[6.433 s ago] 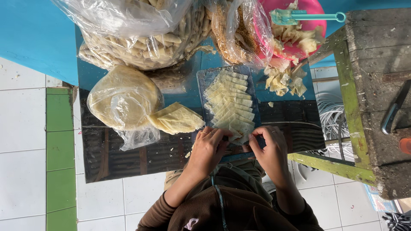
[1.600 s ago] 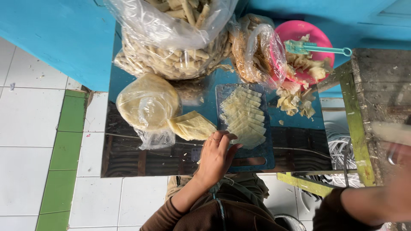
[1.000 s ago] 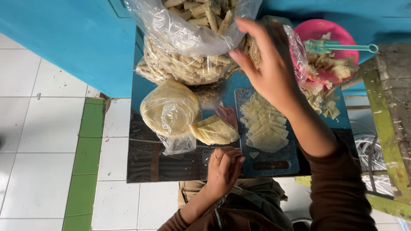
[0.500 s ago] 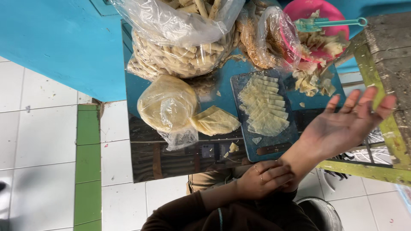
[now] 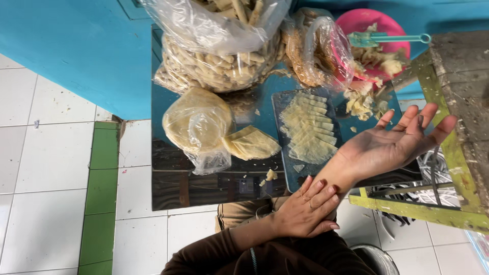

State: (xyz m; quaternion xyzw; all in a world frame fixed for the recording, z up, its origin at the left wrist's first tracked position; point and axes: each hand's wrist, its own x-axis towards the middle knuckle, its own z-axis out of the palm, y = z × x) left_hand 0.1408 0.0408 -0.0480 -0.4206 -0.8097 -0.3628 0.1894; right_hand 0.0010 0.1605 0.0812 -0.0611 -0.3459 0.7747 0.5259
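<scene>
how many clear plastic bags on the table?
3. A big bag of stick snacks at the back, a smaller bag to its right beside the pink bowl, and a bag of round wrappers in front. The top edge may hide more.

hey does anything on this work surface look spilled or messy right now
Yes. Pale dough scraps lie spilled off the pink bowl onto the blue tabletop, and small crumbs sit loose near the cutting board. The cut strips on the board lie in neat rows.
</scene>
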